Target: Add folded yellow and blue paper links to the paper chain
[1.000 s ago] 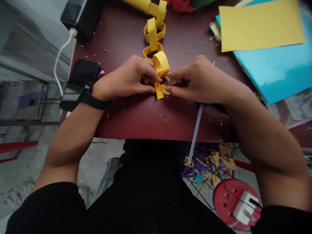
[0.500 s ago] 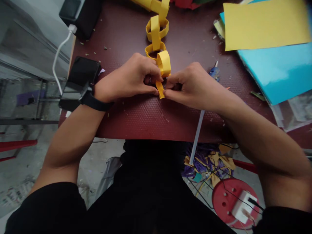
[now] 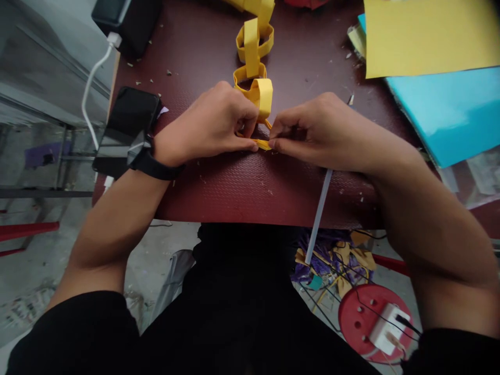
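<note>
A thin, folded yellow paper strip [image 3: 262,144] is pinched between thumb and fingers by the left hand [image 3: 219,122] and, just beside, by the right hand [image 3: 312,127]. Both elbows are bent, and the hands are pointed at each other. The strip is held over the dark red table [image 3: 226,187], near a chain of yellow paper loops [image 3: 252,52]

One bench [image 3: 219,192], one left hand [image 3: 213,125], one right hand [image 3: 314,130], at least five yellow loops [image 3: 266,99] visible from here, one yellow strip [image 3: 263,145], one watch [image 3: 156,168], one black box [image 3: 135,28], one clear stick [image 3: 319,216], one big yellow sheet [image 3: 433,36], one blue pack [image 3: 445,120], one red stool [image 3: 349,323]
</note>
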A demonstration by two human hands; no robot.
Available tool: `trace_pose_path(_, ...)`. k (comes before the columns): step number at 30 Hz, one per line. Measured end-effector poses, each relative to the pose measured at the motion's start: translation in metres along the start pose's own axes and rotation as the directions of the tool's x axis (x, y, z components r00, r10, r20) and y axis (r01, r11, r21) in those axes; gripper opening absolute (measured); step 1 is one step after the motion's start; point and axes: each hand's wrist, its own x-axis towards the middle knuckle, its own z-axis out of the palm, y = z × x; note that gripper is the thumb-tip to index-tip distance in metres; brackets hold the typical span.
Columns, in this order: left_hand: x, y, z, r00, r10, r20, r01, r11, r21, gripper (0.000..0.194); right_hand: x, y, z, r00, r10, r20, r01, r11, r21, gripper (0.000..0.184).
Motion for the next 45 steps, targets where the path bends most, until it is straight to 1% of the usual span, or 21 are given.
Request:
trace_pose_path(2, 0.001, -0.001, 0.001, 1.000, 0.025, -0.005, -0.025, 1.000, -0.005, 0.026, 0.000, -0.001, -0.001, 1.000, 0.026, -0.001, -0.026, 1.000, 0.009, 0.011)
trace_pose_path(5, 0.002, -0.001, 0.003, 0.998, 0.054, -0.011, -0.054, 0.998, -0.028, 0.024, 0.001, -0.002, 0.000, 0.998, 0.056, 0.005, -0.056, 0.998, 0.034, 0.009)
trace_pose_path(8, 0.002, 0.000, 0.004, 0.999, 0.052, -0.011, -0.053, 0.997, -0.058, 0.023, 0.001, -0.001, 0.000, 0.997, 0.073, -0.009, -0.072, 0.995, 0.061, 0.008)
trace_pose_path(13, 0.002, 0.000, 0.004, 0.998, 0.049, 0.041, -0.045, 0.994, -0.103, 0.027, 0.000, 0.001, 0.001, 0.998, 0.063, -0.029, -0.061, 0.995, 0.075, 0.006)
trace_pose_path(16, 0.003, -0.003, 0.003, 0.997, 0.050, 0.055, -0.044, 0.993, -0.111, 0.030, 0.000, 0.003, 0.002, 0.996, 0.074, -0.040, -0.071, 0.995, 0.067, 0.004)
trace_pose_path(18, 0.002, -0.005, 0.003, 0.997, 0.057, 0.053, -0.050, 0.992, -0.115, 0.030, 0.000, 0.005, 0.004, 0.995, 0.078, -0.055, -0.075, 0.995, 0.063, 0.001)
trace_pose_path(22, 0.001, -0.012, 0.008, 0.998, 0.067, 0.022, -0.064, 0.989, -0.131, 0.025, 0.001, 0.006, 0.005, 0.993, 0.088, -0.076, -0.085, 0.995, 0.046, 0.004)
trace_pose_path(25, 0.000, -0.013, 0.012, 0.999, 0.049, 0.008, -0.048, 0.989, -0.143, 0.024, 0.001, 0.004, 0.004, 0.994, 0.085, -0.072, -0.082, 0.995, 0.050, 0.007)
trace_pose_path(28, 0.000, -0.010, 0.014, 0.999, 0.039, 0.005, -0.038, 0.989, -0.144, 0.025, 0.001, 0.001, 0.001, 0.998, 0.054, -0.042, -0.053, 0.998, 0.042, 0.012)
trace_pose_path(31, 0.001, -0.006, 0.011, 0.998, 0.055, 0.008, -0.054, 0.992, -0.112, 0.023, 0.002, 0.001, 0.002, 1.000, 0.003, -0.019, -0.003, 1.000, -0.014, 0.020)
trace_pose_path(33, 0.002, -0.005, 0.010, 0.997, 0.074, 0.007, -0.074, 0.994, -0.083, 0.020, 0.003, 0.004, 0.005, 1.000, -0.018, -0.025, 0.017, 0.998, -0.052, 0.024)
trace_pose_path(36, 0.002, -0.006, 0.012, 0.996, 0.085, -0.020, -0.086, 0.995, -0.056, 0.016, 0.005, 0.006, 0.009, 0.998, -0.035, -0.047, 0.032, 0.997, -0.070, 0.024)
trace_pose_path(40, 0.001, -0.007, 0.015, 0.992, 0.115, -0.053, -0.117, 0.992, -0.040, 0.013, 0.007, 0.006, 0.011, 0.996, -0.075, -0.043, 0.072, 0.995, -0.064, 0.020)
trace_pose_path(42, 0.001, -0.005, 0.014, 0.988, 0.144, -0.053, -0.145, 0.989, -0.029, 0.011, 0.007, 0.008, 0.014, 0.991, -0.115, -0.062, 0.111, 0.991, -0.068, 0.020)
trace_pose_path(45, 0.000, -0.004, 0.011, 0.985, 0.169, -0.039, -0.168, 0.986, 0.024, 0.010, 0.008, 0.016, 0.020, 0.975, -0.181, -0.130, 0.170, 0.982, -0.087, 0.023)
